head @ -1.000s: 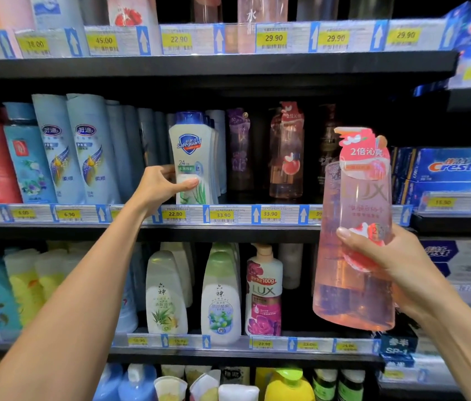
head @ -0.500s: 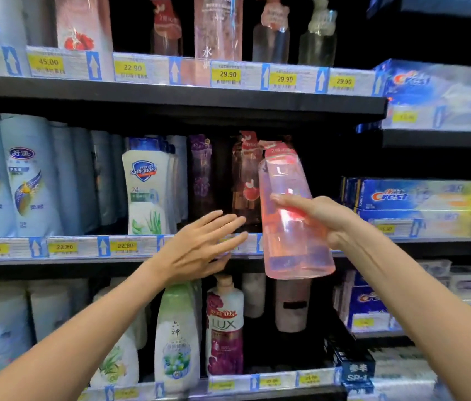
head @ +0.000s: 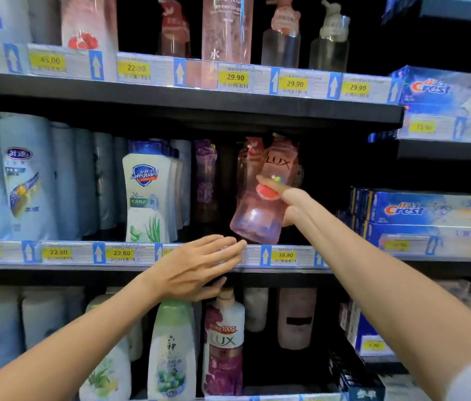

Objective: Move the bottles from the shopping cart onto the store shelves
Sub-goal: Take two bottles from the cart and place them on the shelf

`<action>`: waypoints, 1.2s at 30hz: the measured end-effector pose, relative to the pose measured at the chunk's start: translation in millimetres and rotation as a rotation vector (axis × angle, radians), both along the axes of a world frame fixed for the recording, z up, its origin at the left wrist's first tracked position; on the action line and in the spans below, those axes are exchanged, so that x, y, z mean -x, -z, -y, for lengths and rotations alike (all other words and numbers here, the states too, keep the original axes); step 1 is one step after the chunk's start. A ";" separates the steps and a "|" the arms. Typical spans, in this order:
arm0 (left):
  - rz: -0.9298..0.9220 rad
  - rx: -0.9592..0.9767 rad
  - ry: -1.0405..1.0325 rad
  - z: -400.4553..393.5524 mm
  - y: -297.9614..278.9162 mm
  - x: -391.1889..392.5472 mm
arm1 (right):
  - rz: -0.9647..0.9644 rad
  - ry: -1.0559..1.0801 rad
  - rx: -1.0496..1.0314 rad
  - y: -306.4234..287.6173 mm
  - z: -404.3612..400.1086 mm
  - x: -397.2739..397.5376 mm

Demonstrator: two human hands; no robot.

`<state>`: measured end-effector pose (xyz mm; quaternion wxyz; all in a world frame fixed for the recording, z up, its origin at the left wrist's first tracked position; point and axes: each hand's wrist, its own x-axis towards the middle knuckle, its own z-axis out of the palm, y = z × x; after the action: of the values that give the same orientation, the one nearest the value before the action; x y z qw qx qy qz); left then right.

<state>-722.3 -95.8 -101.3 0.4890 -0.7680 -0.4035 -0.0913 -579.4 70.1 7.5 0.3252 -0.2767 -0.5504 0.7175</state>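
The right hand [head: 289, 205], which half a second ago held the pink LUX bottle [head: 260, 195] before the middle shelf [head: 283, 256], now tilts it into the gap right of the Safeguard bottle [head: 146, 195], fingers curled round it. The left hand [head: 196, 267] hovers below, fingers straight and empty. Placement looks nearly done.

The right hand [head: 290, 202] grips a clear pink LUX bottle [head: 263, 198], tilted, its base just above the middle shelf [head: 286, 256] edge beside a white Safeguard bottle [head: 146, 195] and a purple bottle [head: 205, 180]; the left hand [head: 196, 267], fingers straight, lies flat against the price strip; Crest boxes [head: 425, 209] stack at right.
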 end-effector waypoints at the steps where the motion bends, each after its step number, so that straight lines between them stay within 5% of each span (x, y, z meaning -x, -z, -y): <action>1: 0.003 0.005 0.001 0.2 -0.4 -0.3 | 0.021 0.010 -0.028 5.0 -2.8 5.2; 9: 0.036 0.031 0.007 1.7 -1.7 -1.5 | 0.109 0.010 -0.347 15.1 -29.8 11.5; 18: 0.009 0.013 -0.015 5.5 -3.0 -4.5 | 0.402 0.303 -0.757 31.5 -39.8 7.1; 36: 0.036 0.012 -0.012 5.0 -1.0 -2.5 | 0.536 0.290 -0.850 33.1 -38.7 9.1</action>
<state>-719.8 -100.8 -100.3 0.4777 -0.7666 -0.4173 -0.0996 -588.5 108.9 -25.6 0.3524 -0.3674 -0.8131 0.2823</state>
